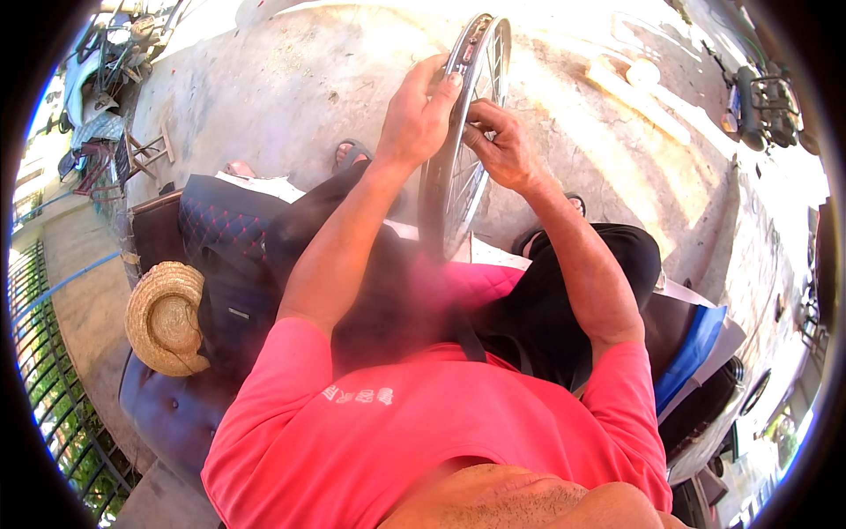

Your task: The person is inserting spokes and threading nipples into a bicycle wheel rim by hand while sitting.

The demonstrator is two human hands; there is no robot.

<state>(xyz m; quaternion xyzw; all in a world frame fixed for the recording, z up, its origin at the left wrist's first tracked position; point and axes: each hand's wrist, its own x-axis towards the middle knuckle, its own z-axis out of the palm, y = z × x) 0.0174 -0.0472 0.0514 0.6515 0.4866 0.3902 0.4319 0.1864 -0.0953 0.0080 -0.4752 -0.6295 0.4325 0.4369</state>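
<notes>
A bicycle wheel (434, 198) without a tyre stands upright between my legs, its metal rim nearly edge-on and its thin spokes on the right side. My left hand (416, 115) is closed around the rim's upper left part, thumb on the outer face. My right hand (507, 150) is on the spoke side, fingers curled and pinched at a spoke close to the rim; the exact spot between its fingertips is hard to see. The wheel's lower part reaches down to the pink quilted cushion (480, 280) in front of me.
A straw hat (167, 317) lies at the left on a dark padded seat (167, 401). Beyond it are a small wooden stool (150, 152) and a metal fence (66, 388). At the far right stands a motorbike-like machine (771, 110). A blue sheet (692, 357) lies right of my leg.
</notes>
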